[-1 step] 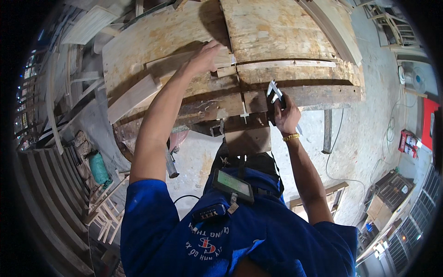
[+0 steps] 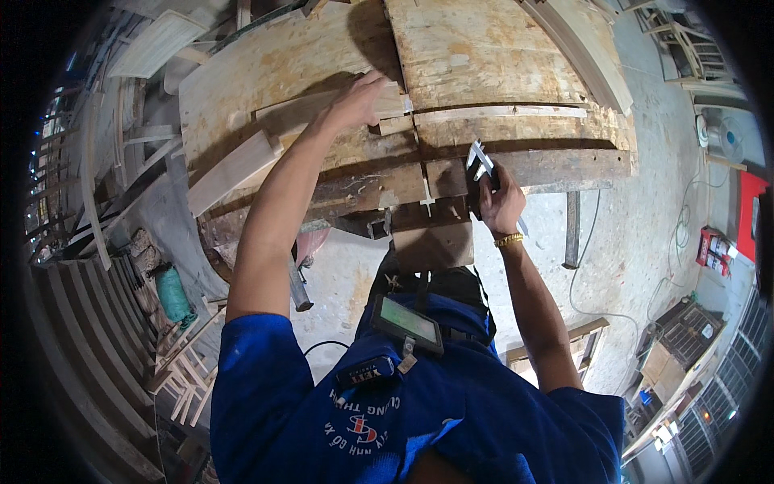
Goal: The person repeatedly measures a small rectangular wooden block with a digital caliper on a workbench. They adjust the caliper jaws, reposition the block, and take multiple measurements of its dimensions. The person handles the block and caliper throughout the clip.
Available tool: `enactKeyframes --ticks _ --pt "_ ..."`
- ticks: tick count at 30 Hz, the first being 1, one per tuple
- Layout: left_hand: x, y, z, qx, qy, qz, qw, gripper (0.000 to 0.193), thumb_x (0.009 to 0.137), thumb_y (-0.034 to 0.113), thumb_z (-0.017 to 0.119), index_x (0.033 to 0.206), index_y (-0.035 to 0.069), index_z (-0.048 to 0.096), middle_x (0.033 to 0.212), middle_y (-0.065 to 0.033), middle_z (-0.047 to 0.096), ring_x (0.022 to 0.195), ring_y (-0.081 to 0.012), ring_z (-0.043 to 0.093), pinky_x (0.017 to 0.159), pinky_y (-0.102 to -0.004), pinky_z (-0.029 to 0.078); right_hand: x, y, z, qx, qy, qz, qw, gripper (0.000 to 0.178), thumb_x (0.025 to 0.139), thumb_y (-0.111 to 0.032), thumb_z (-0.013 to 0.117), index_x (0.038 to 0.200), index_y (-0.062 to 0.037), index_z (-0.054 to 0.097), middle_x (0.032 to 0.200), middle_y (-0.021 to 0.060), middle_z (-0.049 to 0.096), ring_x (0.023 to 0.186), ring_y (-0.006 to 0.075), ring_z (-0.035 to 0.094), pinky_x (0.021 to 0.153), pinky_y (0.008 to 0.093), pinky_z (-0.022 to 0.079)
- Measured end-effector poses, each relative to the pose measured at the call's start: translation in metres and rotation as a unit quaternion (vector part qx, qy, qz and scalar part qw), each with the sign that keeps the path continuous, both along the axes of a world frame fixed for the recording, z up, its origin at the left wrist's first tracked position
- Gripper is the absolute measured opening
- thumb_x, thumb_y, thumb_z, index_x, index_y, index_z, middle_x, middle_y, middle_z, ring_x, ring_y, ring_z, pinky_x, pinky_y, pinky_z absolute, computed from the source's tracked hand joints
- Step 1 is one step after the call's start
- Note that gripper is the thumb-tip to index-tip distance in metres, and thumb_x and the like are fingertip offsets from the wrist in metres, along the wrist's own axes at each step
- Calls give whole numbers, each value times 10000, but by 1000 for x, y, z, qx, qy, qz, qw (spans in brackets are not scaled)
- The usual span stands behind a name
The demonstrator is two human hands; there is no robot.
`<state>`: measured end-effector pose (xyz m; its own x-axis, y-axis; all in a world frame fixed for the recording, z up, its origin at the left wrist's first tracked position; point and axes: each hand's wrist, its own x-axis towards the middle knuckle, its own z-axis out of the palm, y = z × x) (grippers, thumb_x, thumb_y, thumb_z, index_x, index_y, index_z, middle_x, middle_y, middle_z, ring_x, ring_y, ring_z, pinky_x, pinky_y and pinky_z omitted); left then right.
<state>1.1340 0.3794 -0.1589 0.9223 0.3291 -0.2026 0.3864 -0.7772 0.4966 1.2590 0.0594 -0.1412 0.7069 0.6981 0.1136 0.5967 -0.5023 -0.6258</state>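
Observation:
My left hand (image 2: 360, 100) reaches over the workbench (image 2: 290, 60), its fingers closed over the end of a pale wooden board (image 2: 294, 115). A small wood block (image 2: 395, 125) lies just beside these fingertips, close to a slot in the bench top. Some of the fingers are hidden behind the hand. At the bench's near edge, my right hand (image 2: 503, 198) is closed around a metal caliper (image 2: 481, 159), its jaws pointing away from me. The caliper's beam sticks out below the hand, and the jaws have nothing between them.
A thin light strip (image 2: 500, 113) lies across the bench, right of the slot. Another board (image 2: 234, 173) rests at the bench's left edge, and long planks (image 2: 584, 52) lie at the far right. Stacked dark slats (image 2: 89, 347) stand at left. A cable (image 2: 582, 294) trails over the floor.

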Motion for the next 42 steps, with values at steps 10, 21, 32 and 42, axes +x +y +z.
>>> enactKeyframes --ticks 10,21,32,42 --pt "-5 0 -1 32 -21 9 999 847 568 16 811 1318 -30 422 1295 -189 458 1205 -346 460 1031 -361 412 0 -1 -3 10 10 10 1000 318 822 -221 625 1111 -89 618 921 174 657 805 371 641 672 422 511" --pt "-2 1 3 -16 17 21 999 885 534 36 809 1324 -37 419 1398 -224 396 1304 -351 382 1096 -351 342 -1 2 1 19 3 4 1000 316 826 -183 629 1126 -85 630 902 168 666 793 340 656 681 394 507" --pt "-1 0 7 -15 37 18 999 884 559 46 800 1348 -26 409 1415 -243 376 1319 -351 368 1102 -344 334 -1 1 1 5 12 1 1000 333 820 -232 622 1127 -101 615 915 166 657 812 365 641 681 417 510" --pt "4 -2 7 0 45 15 999 899 554 49 834 1332 -59 396 1368 -223 406 1274 -344 407 1061 -351 381 1 -1 -1 -10 9 -13 1000 317 835 -221 616 1128 -102 622 911 166 665 808 349 654 683 408 509"
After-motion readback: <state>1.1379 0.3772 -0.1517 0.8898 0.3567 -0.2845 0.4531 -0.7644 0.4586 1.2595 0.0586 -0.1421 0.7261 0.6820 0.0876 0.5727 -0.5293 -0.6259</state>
